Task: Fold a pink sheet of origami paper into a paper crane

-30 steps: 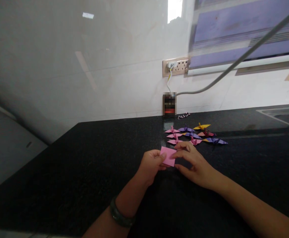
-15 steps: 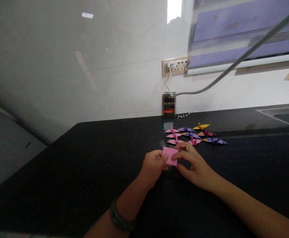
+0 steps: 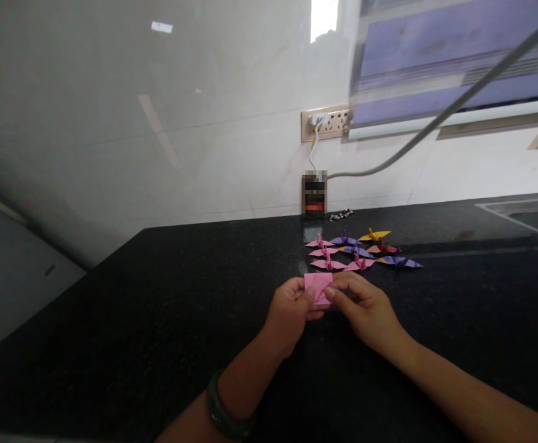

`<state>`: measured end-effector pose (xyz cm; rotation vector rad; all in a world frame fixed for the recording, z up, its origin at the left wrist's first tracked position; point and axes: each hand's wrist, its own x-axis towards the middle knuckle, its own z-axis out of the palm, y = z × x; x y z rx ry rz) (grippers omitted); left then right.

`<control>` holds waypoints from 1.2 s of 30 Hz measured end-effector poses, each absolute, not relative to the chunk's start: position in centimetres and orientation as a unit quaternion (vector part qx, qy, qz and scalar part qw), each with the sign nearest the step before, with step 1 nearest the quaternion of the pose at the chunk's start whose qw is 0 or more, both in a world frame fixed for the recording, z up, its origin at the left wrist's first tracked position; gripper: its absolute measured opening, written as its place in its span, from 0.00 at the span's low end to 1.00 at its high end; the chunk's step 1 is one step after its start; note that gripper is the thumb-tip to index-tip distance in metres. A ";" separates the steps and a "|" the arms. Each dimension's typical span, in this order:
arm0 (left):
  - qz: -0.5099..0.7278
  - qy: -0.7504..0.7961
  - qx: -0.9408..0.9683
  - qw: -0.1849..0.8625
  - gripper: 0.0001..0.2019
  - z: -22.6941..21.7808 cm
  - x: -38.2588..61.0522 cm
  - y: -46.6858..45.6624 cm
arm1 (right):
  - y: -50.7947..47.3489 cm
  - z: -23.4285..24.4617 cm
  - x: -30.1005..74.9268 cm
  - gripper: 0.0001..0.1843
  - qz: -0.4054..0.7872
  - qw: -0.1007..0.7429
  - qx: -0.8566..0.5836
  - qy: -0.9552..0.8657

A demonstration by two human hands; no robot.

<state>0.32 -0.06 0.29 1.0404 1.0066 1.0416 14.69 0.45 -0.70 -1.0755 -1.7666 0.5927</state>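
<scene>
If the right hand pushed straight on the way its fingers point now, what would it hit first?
The right hand points leftward, pinching the pink paper. Going straight on, it would probably meet the left hand gripping the paper's other side; depth is unclear.

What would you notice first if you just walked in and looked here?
First, the pink paper pinched between the left hand and right hand, just above the black counter. Right behind it sits a cluster of paper cranes in pink, purple and yellow. Further back, a small device leans at the wall, plugged into the socket above.
</scene>
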 end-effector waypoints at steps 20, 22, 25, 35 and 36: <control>0.381 0.459 0.467 0.653 0.14 0.5 0.4 -0.1 | 0.6 -0.9 14.7 0.08 0.249 0.451 -0.482 -0.709; 0.385 0.441 0.458 0.668 0.15 0.5 0.2 -0.1 | 0.6 -0.9 14.8 0.09 0.257 0.445 -0.473 -0.716; 0.396 0.419 0.441 0.688 0.15 0.2 -0.2 0.0 | 0.8 -0.7 15.0 0.07 0.286 0.436 -0.435 -0.734; 0.378 0.431 0.450 0.684 0.15 -0.3 -1.0 0.5 | 1.1 -0.1 15.3 0.05 0.299 0.414 -0.369 -0.777; 0.371 0.438 0.454 0.682 0.15 -0.2 -1.1 0.5 | 1.1 -0.1 15.3 0.05 0.302 0.413 -0.366 -0.777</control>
